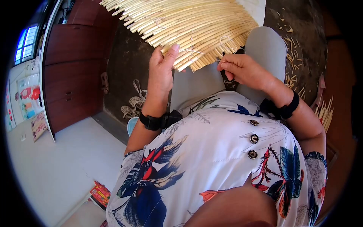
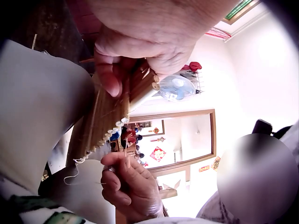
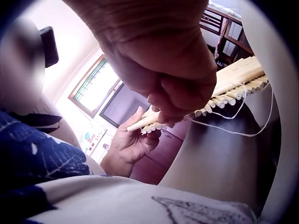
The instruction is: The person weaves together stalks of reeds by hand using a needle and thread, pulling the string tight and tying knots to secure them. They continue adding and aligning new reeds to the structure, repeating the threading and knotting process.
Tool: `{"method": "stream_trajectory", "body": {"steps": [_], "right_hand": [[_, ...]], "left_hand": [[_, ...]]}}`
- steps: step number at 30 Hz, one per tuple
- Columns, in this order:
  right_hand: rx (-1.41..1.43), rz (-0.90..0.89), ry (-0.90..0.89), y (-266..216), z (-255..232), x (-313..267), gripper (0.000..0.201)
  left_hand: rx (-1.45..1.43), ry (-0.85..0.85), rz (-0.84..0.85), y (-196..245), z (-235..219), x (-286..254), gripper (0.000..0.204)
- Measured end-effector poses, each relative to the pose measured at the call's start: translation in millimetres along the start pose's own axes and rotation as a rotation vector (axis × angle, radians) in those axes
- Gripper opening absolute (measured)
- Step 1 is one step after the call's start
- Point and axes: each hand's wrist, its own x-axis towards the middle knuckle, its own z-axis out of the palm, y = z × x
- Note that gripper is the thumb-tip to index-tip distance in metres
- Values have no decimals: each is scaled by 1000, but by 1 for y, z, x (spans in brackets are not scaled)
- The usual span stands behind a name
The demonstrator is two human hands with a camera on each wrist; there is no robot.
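Observation:
A mat of pale, straw-like sticks bound side by side (image 1: 189, 26) spans the top of the head view, its near corner over the lap. My left hand (image 1: 162, 72) grips that corner, thumb on top and fingers beneath. Just right of the corner, my right hand (image 1: 245, 70) has curled fingers and pinches a thin white thread (image 1: 202, 52) that runs to the mat. In the right wrist view the thread (image 3: 229, 131) loops below the cut stick ends (image 3: 224, 100). The left wrist view shows the right hand (image 2: 133, 186) below the mat (image 2: 105, 116).
Grey-trousered knees (image 1: 266, 49) lie under and beside the mat. Cut stick pieces (image 1: 293, 56) litter the dark floor at right, near a bundle of sticks (image 1: 324, 111). Sandals (image 1: 132, 106) and a light blue container (image 1: 132, 125) are at left, beyond them dark red cabinets (image 1: 75, 72).

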Motion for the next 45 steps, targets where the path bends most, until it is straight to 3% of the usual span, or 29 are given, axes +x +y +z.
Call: {"method": "stream_trajectory", "body": {"steps": [1, 8, 10, 11, 13, 17, 19, 26, 34, 35, 36, 38, 39, 41, 42, 43, 45], "right_hand": [[137, 70, -40, 0, -1, -2, 18], [172, 75, 129, -13, 0, -3, 18], [49, -226, 223, -4, -1, 5, 13], [49, -227, 224, -1, -4, 9, 13], [-270, -471, 387, 3, -9, 15, 13], [-343, -549, 480, -3, -9, 11, 16], [-314, -687, 398, -6, -7, 10, 16], [-239, -603, 348, -5, -9, 6, 17], [-218, -595, 578, -35, -91, -19, 17], [-41, -418, 625, -46, -94, -27, 15], [-164, -526, 723, -52, -103, -27, 11], [-44, -561, 747, -56, -139, -29, 13], [-44, -558, 746, -68, -138, -32, 13], [42, -837, 306, -94, -119, -31, 22], [-154, -407, 623, -100, -104, -22, 15], [-154, -489, 623, -71, -112, -6, 10], [-218, -671, 323, -62, -70, 19, 6]], "left_hand": [[0, -2, -4, 0, 1, -1, 28], [-17, 1, 9, 5, 6, 1, 29], [-15, 5, 7, 5, 6, 1, 29], [-6, 6, 8, 5, 6, 2, 29], [5, 3, 12, 8, 7, 4, 30], [29, 33, -38, 21, 13, 13, 33], [39, 58, -56, 25, 14, 17, 33], [27, 24, -52, 24, 11, 17, 33], [-25, 49, -73, 23, 6, 17, 33], [-35, 48, -62, 24, 8, 16, 34], [-44, 49, -52, 24, 8, 16, 34], [-35, 54, -60, 24, 9, 15, 34], [-24, 55, -67, 23, 9, 15, 34], [-17, 61, -74, 19, 8, 15, 35], [-11, 67, -73, 18, 8, 16, 35], [-13, 64, -74, 19, 8, 15, 35], [22, 66, -70, 22, 9, 12, 35]]}}
